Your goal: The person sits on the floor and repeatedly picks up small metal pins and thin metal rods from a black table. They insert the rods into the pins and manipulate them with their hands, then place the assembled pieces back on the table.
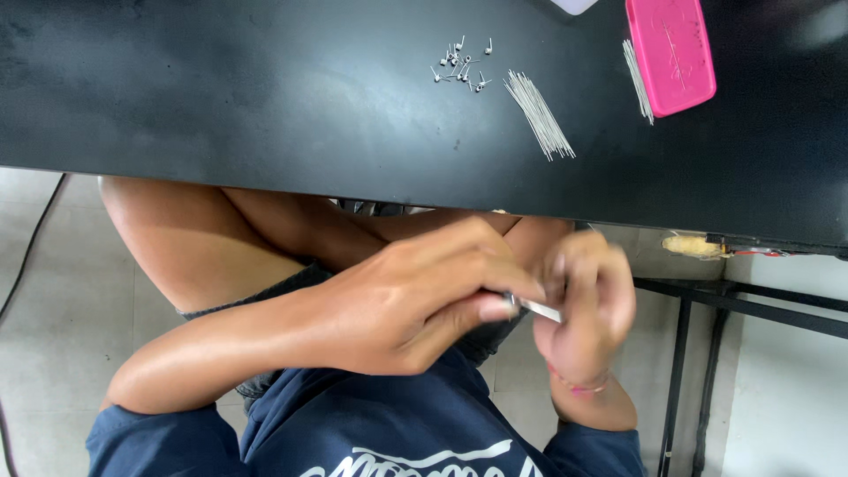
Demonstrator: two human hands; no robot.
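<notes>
Metal tool [537, 308] | left hand [415, 305], right hand [583, 314] grip | below table edge [265, 181]

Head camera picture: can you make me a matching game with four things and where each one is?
Things:
1. pink case
2. small bent metal pieces
3. bundle of thin wires
4. thin metal rod

Places:
A. between the two hands, below the table edge
B. top right of the black table
C. fanned out in the middle of the table
D. scattered left of the wire bundle

Pairs: 1-B, 2-D, 3-C, 4-A
</notes>
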